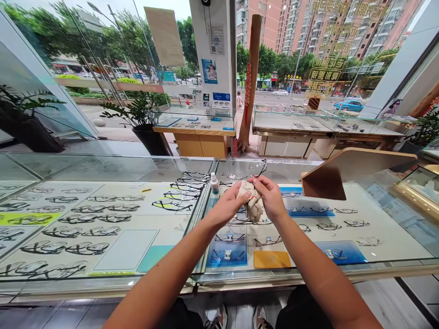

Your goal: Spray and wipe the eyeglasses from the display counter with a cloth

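Above the glass counter, my left hand (232,201) is closed on a crumpled beige cloth (253,210). My right hand (269,196) pinches at the cloth's upper right side, fingertips close to those of the left. A small reddish bit shows in the folds; whatever else the cloth wraps is hidden. Just beyond my fingers is a pair of glasses (257,168) with clear lenses and a dark temple; I cannot tell whether it rests on the counter or touches my hand. A white spray bottle (214,183) stands upright on the counter, left of my hands.
The glass display counter (202,274) holds rows of eyeglasses (87,247), blue cards and a mustard-yellow case (272,260). A brown wooden-edged mirror or stand (324,185) rises at the right. Farther off are more showcases (291,123), a potted plant (151,137) and a wooden post (251,82).
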{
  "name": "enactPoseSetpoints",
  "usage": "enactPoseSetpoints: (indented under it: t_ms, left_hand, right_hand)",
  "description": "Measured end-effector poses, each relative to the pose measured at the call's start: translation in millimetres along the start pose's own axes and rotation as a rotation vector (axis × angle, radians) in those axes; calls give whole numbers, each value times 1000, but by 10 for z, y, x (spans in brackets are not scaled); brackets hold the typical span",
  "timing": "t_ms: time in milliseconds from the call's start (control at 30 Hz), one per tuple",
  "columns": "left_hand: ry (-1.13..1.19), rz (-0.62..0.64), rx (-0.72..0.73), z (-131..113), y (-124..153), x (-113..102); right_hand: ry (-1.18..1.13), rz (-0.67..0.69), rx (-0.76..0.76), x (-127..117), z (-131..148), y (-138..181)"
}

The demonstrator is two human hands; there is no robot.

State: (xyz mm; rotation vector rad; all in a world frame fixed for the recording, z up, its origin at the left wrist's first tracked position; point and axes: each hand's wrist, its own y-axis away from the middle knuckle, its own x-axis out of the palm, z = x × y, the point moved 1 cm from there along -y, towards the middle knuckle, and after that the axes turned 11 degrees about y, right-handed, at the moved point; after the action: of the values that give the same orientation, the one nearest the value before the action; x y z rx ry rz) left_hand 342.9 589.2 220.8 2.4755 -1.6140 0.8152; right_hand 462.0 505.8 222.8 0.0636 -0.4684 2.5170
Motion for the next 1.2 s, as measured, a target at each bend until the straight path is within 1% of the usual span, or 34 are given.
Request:
enactPoseSetpoints:
  t_ms: [133,167,233,333,367,400,500,567,633,700,767,833,900,967,1033,1133,1200]
  left_hand:
    - [21,-141,93,17,-23,9]
    - [9,-158,97,7,-24,-6]
    - [-16,-131,58,-38,-16,-40]
    - [-45,9,-38,-112,2,-59]
    - [-54,27,-45,-121,1,-55]
    - [-63,15,-31,-117,-5,-49]
    - [-60,-116,57,-55,-39,-36]
    - [-31,-155,71,-21,-54,-38]
    - [7,-119,35,-24,-48,-40]
    - [33,-42,-31,-46,-27,-30]
    - [38,-9,-57,-54,-8,-9]
    - [36,-52,-16,-32,-7,7]
    - [32,-113,39,-1,-20,5]
    - [17,-121,45,2,-32,-16]
    - [-5,-93,9,-46,-27,-44]
    - [-33,5,-77,-145,7,-56]
    - [-49,46,-90,-156,23,-35]
  right_hand:
    - [65,6,-73,41,9,15]
    - [74,5,-86,42,5,13]
    - [75,-2,-87,24,-14,0]
    - [29,-1,-31,-12,-52,-27]
    - [22,2,-21,-15,-59,-31]
    - [25,5,-22,-13,-62,-31]
    - [72,5,-66,9,-45,-20]
    - [97,5,-90,6,-31,-15]
    - [98,8,-95,-16,-28,-19]
    - [59,13,-63,-36,-37,-26]
    - [11,15,-22,-31,-49,-24]
    - [2,13,-14,0,-49,-13]
    - [27,10,-37,32,-36,-1]
    - [46,9,-58,40,-20,2]
    - [47,12,-57,17,-12,-6]
    - [42,12,-29,-32,-16,-23]
    - [49,1,-27,-39,-23,-23]
